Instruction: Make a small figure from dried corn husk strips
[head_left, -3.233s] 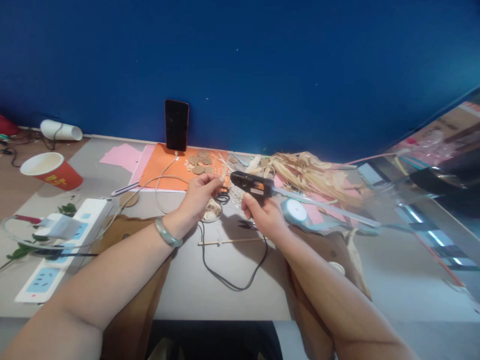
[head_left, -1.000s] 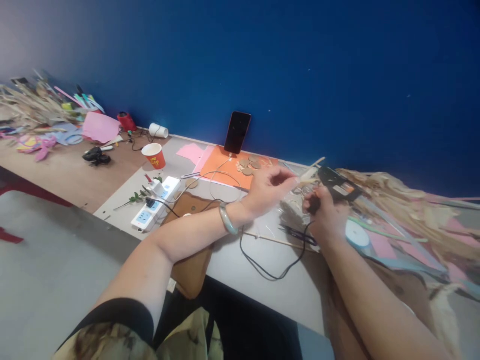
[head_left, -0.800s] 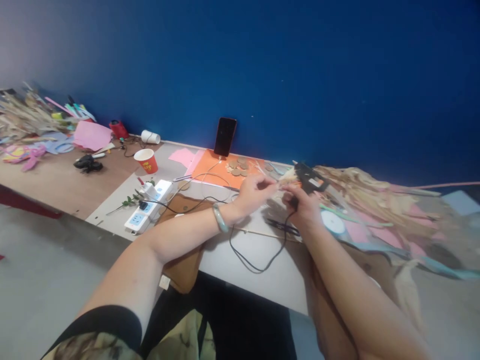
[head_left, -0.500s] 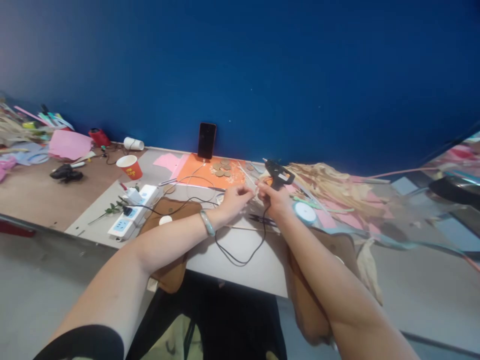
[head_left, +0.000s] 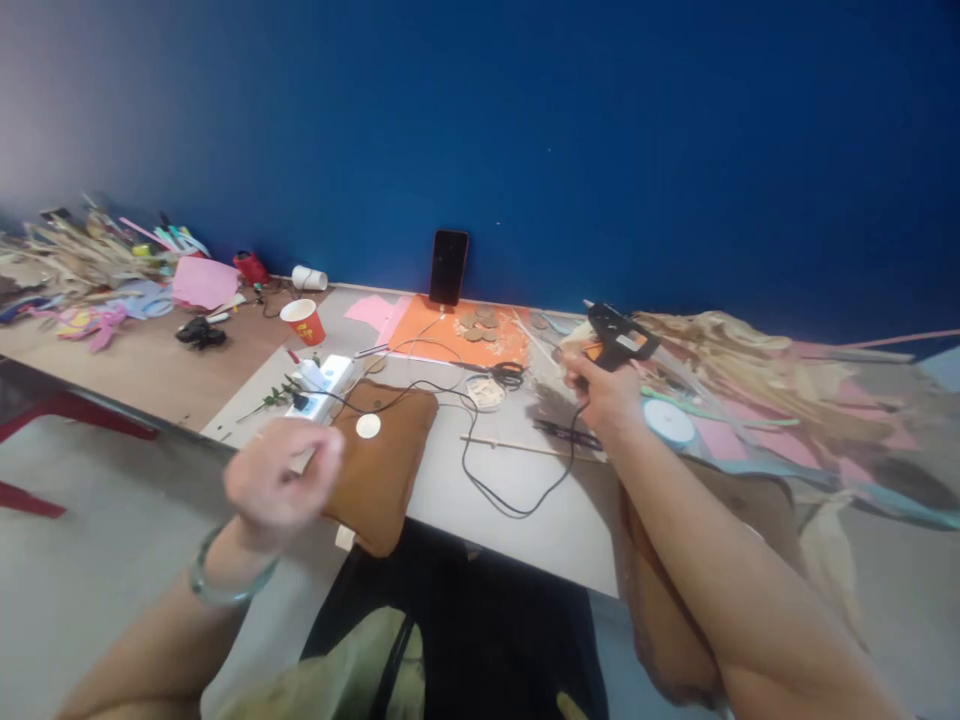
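Observation:
My right hand (head_left: 609, 395) is wrapped around the handle of a black hot glue gun (head_left: 616, 338), whose nozzle points up and left. From the gun a black cord (head_left: 487, 492) loops across the white tabletop. At the left, my left hand (head_left: 283, 472) is raised near the table's front edge, in front of a brown cushion-like pad (head_left: 386, 455). Its fingers are curled together and blurred; whatever they may hold cannot be made out. A thin stick (head_left: 510, 447) and dark-handled scissors (head_left: 508, 374) lie between the hands.
A white power strip (head_left: 322, 390), a red paper cup (head_left: 304, 322) and a phone (head_left: 450, 266) leaning on the blue wall stand behind. Round tan discs lie on an orange sheet (head_left: 420, 330). At right are a ribbon spool (head_left: 670, 422) and dried husk-like strips (head_left: 720, 350).
My left hand has pulled away from my right hand, down and left past the brown pad. My right hand keeps hold of the glue gun. The view has shifted left.

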